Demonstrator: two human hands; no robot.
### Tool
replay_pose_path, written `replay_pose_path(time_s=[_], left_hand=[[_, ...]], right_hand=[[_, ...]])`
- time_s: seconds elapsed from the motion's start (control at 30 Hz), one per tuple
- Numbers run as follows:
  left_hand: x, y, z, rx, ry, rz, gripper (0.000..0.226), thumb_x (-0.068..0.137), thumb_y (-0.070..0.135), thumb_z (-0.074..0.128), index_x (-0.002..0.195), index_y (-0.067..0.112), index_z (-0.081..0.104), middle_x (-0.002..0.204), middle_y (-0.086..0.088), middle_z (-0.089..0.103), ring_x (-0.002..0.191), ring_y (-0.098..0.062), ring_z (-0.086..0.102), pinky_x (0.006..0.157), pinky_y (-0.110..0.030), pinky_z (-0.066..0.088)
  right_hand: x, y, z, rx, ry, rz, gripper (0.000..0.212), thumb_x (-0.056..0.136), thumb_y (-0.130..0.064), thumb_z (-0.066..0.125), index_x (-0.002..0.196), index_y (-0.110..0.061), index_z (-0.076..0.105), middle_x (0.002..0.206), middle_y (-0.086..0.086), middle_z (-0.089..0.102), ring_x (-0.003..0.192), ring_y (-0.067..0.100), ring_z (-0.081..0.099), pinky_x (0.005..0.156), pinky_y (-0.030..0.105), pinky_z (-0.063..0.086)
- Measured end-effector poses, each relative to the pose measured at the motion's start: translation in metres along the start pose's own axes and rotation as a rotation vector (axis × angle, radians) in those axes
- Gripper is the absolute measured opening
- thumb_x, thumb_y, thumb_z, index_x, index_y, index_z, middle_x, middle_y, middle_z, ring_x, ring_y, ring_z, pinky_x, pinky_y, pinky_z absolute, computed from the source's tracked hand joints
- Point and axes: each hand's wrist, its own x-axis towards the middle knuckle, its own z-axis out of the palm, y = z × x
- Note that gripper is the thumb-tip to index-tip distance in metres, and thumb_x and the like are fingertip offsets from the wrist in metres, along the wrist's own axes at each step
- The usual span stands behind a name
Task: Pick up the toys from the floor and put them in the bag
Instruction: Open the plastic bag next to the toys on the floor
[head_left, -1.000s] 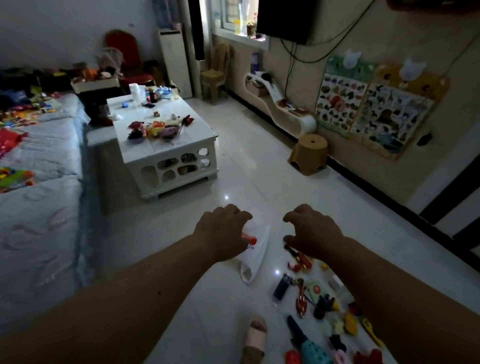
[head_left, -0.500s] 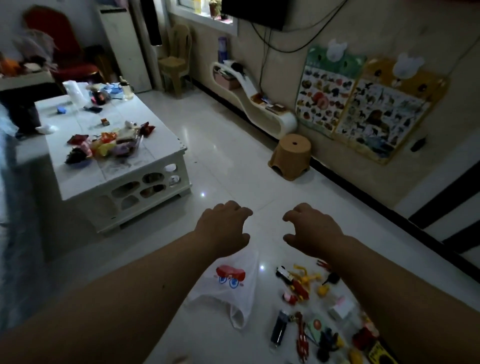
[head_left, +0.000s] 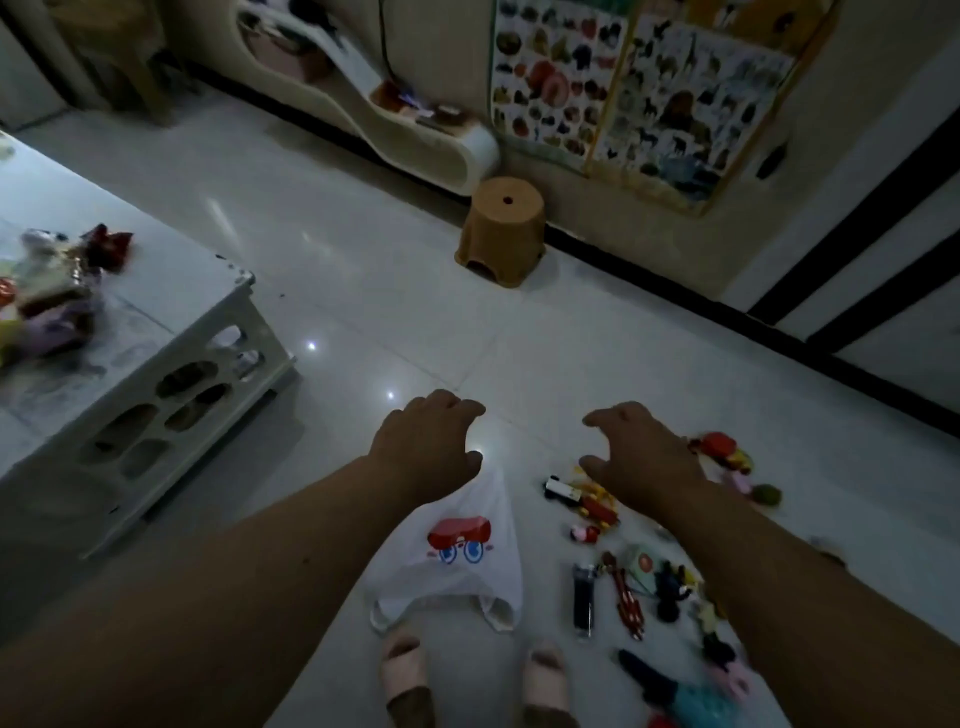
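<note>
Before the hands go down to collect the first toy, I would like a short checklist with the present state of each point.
1. Left hand free: ok, it holds nothing.
2. Right hand free: ok, fingers spread, above the toys.
3. Bag within reach: ok, it lies on the floor under the left hand.
4. Bag mouth open: not ok, it lies flat, handles toward the slippers.
5. Toys unobstructed: ok, the small truck lies bare on the tiles.
6. All toys counted: cannot tell, the right arm hides some.
</note>
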Motion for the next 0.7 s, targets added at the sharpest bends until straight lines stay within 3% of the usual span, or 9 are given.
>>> replay_pose_path(time_s=[0.23,0.53,0.63,0.7], left_hand=[[0.041,-0.056,0.101,-0.056,-0.165,-0.093,0.065,0.082,0.047,0.057,0.141,0.029,0.037,0.141,-0.003,0.043,0.124,-0.024,0.046,0.101,-0.040,0.042],[0.130,-0.139,0.321,-0.083,-0.317,-0.212,0.065,0.084,0.052,0.053,0.142,0.028,0.036,0.145,-0.005,0.040,0.128,-0.026,0.042,0.105,-0.042,0.039],[0.156,-0.166,0.402,-0.097,-0.341,-0.274,0.067,0.083,0.051,0.055,0.143,0.030,0.035,0.150,-0.006,0.032,0.135,-0.028,0.034,0.109,-0.042,0.035],[0.168,-0.183,0.452,-0.093,-0.342,-0.331,0.072,0.082,0.052,0.057,0.145,0.034,0.027,0.157,-0.009,0.015,0.141,-0.032,0.021,0.112,-0.045,0.028]], right_hand=[[0.059,0.015,0.110,0.081,-0.134,0.075,0.061,0.088,-0.039,0.057,0.143,-0.026,0.034,0.143,0.005,0.037,0.126,0.023,0.044,0.095,0.031,0.041],[0.193,0.032,0.361,0.086,-0.325,0.013,0.061,0.087,-0.039,0.056,0.142,-0.027,0.034,0.143,0.007,0.037,0.127,0.024,0.044,0.099,0.037,0.043],[0.228,0.051,0.452,0.124,-0.390,0.058,0.061,0.088,-0.039,0.056,0.143,-0.026,0.033,0.142,0.008,0.037,0.126,0.025,0.044,0.100,0.037,0.042],[0.246,0.065,0.507,0.197,-0.422,0.134,0.064,0.088,-0.037,0.057,0.144,-0.024,0.030,0.143,0.010,0.035,0.128,0.026,0.042,0.103,0.035,0.040]])
